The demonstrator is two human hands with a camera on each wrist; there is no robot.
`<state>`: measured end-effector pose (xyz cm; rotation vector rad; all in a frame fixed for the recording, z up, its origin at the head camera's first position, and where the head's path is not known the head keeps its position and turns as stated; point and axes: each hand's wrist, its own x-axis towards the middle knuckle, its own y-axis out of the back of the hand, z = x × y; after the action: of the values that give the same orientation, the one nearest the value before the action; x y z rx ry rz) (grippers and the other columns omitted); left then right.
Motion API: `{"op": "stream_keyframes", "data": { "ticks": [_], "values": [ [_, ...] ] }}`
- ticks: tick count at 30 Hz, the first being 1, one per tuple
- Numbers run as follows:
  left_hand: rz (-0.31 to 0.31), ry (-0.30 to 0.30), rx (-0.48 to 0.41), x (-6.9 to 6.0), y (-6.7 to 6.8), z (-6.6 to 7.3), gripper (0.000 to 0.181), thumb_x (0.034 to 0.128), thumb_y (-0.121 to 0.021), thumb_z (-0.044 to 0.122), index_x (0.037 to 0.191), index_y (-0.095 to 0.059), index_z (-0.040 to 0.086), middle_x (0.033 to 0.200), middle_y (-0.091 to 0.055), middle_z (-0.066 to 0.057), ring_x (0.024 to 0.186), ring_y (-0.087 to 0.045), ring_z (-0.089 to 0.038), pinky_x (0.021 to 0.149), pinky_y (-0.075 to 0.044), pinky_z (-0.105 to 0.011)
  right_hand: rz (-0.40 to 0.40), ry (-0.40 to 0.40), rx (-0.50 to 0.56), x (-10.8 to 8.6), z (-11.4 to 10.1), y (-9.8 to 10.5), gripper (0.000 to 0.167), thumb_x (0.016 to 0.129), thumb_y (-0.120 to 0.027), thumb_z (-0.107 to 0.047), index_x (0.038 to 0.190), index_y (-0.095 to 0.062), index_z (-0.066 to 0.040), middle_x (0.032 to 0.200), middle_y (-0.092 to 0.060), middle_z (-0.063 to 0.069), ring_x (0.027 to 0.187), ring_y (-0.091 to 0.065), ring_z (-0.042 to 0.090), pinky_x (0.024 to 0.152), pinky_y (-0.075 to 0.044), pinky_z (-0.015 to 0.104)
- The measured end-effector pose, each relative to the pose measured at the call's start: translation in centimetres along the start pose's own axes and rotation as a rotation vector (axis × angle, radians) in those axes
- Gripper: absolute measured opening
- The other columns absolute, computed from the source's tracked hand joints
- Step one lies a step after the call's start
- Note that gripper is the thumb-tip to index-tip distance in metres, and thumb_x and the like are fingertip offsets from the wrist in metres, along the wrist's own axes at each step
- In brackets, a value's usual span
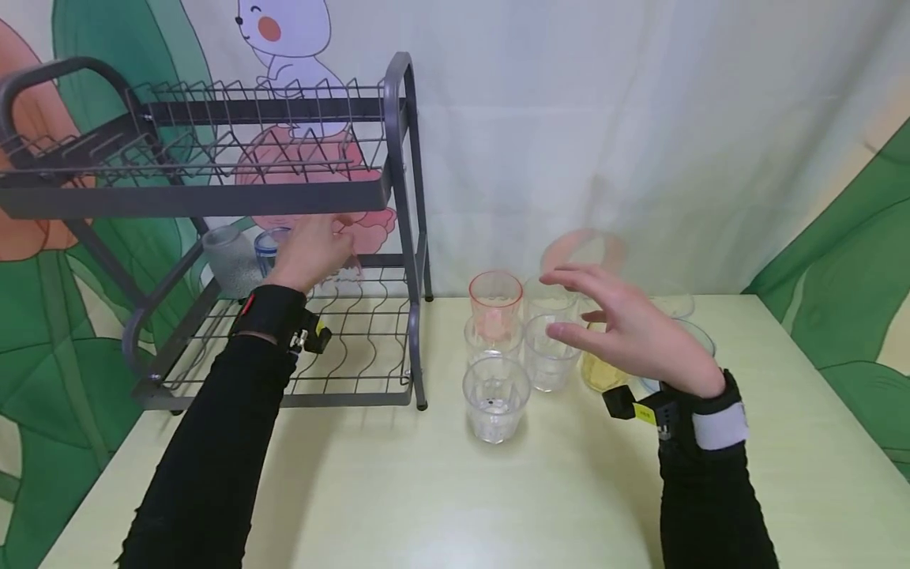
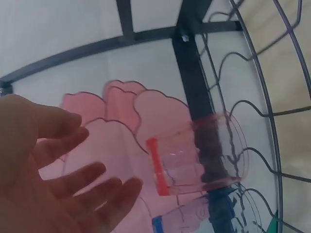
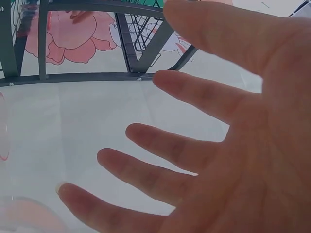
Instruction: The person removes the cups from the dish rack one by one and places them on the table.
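My left hand [image 1: 313,251] is between the rack's two tiers, fingers relaxed and holding nothing. In the left wrist view a pink-tinted glass [image 2: 187,158] stands on the lower tier, apart from the fingertips of the left hand [image 2: 80,177]. Beside it is a blue-rimmed glass [image 1: 268,246], and further left a frosted glass [image 1: 231,265]. My right hand [image 1: 626,328] hovers with spread fingers over the glasses on the table, partly hiding them. The right wrist view shows that hand [image 3: 194,155] empty. A red-rimmed glass [image 1: 496,304] and a clear glass [image 1: 495,403] stand to its left.
The dark metal rack [image 1: 192,197] has an upper wire tier [image 1: 242,154] with nothing on it and stands at the table's left. A yellow glass [image 1: 600,371] and a blue-rimmed one [image 1: 700,338] are near the right hand. A pale curtain [image 1: 640,118] hangs behind the table [image 1: 540,506].
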<state>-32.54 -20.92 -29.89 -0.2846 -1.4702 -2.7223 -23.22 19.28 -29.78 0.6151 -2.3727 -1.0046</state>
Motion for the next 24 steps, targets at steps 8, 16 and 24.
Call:
{"op": "stream_keyframes", "data": {
  "ticks": [8,16,24],
  "values": [
    [0.004,0.077,0.169,2.1,-0.6,-0.7,0.041,0.0949,-0.044,0.01,0.134,-0.053,0.001,0.129,-0.055,-0.023,0.109,-0.051,-0.044,0.091,-0.037,-0.066,0.024,0.017,-0.07,0.0,0.0,0.2,0.057,0.093,-0.067,-0.039,0.144,-0.047,-0.023,0.144,-0.042,-0.007,0.123,-0.047,0.014,0.089,-0.052,0.036],
    [-0.072,0.074,0.245,3.1,-1.5,-1.5,0.029,0.0944,-0.053,0.015,0.12,-0.058,0.002,0.119,-0.057,-0.023,0.116,-0.048,-0.047,0.099,-0.027,-0.073,0.01,0.029,-0.099,0.0,-0.2,-0.3,0.056,0.093,-0.067,-0.041,0.143,-0.047,-0.023,0.144,-0.044,-0.004,0.109,-0.053,0.014,0.083,-0.051,0.036],
    [-0.102,0.103,0.269,3.6,-2.5,-2.1,0.022,0.0914,-0.062,0.02,0.103,-0.056,0.002,0.109,-0.056,-0.022,0.107,-0.053,-0.048,0.09,-0.037,-0.069,0.009,0.016,-0.098,0.0,-0.1,-0.4,0.057,0.094,-0.066,-0.041,0.144,-0.047,-0.021,0.145,-0.044,-0.002,0.118,-0.05,0.017,0.087,-0.049,0.04]
  ]
}}
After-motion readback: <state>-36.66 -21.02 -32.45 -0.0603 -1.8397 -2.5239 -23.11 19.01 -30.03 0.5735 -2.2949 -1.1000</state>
